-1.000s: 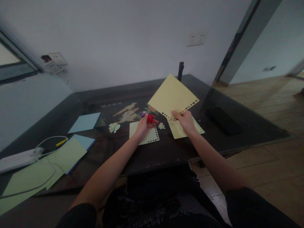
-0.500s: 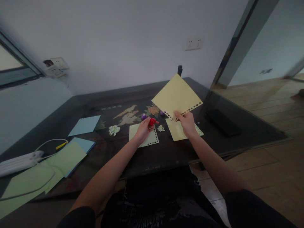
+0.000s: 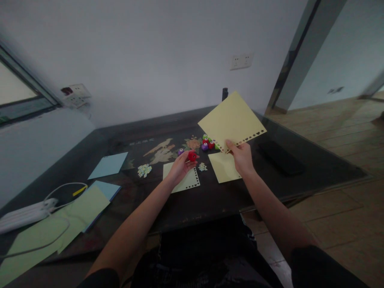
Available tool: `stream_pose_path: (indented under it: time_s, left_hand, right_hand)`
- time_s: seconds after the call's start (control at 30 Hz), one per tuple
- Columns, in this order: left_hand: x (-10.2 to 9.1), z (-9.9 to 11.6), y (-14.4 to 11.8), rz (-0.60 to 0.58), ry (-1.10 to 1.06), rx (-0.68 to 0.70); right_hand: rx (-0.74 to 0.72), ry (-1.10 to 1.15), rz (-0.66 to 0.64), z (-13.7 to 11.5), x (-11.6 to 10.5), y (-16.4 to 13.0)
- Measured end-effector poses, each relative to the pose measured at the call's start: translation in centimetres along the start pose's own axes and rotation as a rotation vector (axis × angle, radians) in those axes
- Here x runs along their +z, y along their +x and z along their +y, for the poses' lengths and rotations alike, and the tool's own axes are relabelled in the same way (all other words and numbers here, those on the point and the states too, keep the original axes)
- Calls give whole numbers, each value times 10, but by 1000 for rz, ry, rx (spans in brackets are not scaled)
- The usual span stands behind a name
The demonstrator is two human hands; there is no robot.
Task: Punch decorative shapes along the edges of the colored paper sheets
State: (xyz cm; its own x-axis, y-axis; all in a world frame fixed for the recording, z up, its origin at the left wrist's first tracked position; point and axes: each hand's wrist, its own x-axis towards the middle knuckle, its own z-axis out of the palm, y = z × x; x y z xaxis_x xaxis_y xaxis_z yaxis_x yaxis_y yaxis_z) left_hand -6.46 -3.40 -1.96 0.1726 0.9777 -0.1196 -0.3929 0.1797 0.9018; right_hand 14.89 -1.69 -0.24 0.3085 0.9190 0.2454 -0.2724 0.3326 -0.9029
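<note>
My right hand (image 3: 241, 158) holds up a yellow paper square (image 3: 231, 120) by its lower edge, which carries a row of punched hearts. My left hand (image 3: 180, 167) grips a small red punch (image 3: 192, 155) just above a pale yellow sheet (image 3: 186, 180) with punched borders lying on the dark table (image 3: 210, 196). Another yellow sheet (image 3: 223, 168) lies flat under my right hand. A cluster of small red, green and purple punches (image 3: 208, 143) sits behind the raised paper, and one purple punch (image 3: 180, 151) stands near my left hand.
Paper scraps (image 3: 144, 170) lie left of the sheets. Blue paper (image 3: 108, 165) and green sheets (image 3: 75, 206) cover the table's left, beside a white power strip (image 3: 21, 210) with cable. A dark flat object (image 3: 279, 158) lies at the right. A wall stands behind.
My right hand has lifted the yellow square up and to the right, uncovering the cluster of small punches. My left hand has shifted slightly with the red punch.
</note>
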Motion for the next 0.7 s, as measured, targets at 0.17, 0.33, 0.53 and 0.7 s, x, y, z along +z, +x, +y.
stream_pose_path:
  time_s: [0.17,0.33,0.53,0.7]
  left_hand:
    - [3,5,4,-33,111,58]
    - [7,1,29,-27,579,184]
    - [19,-9,72,43,1260,423]
    - [17,-12,99,73,1343,441]
  right_hand:
    - [-15,-1,17,-9,-10,4]
    - [-22,-18,40,-14,-31,3]
    - [54,-16,98,-6,-56,2]
    - [44,-25,106,-2,-62,3]
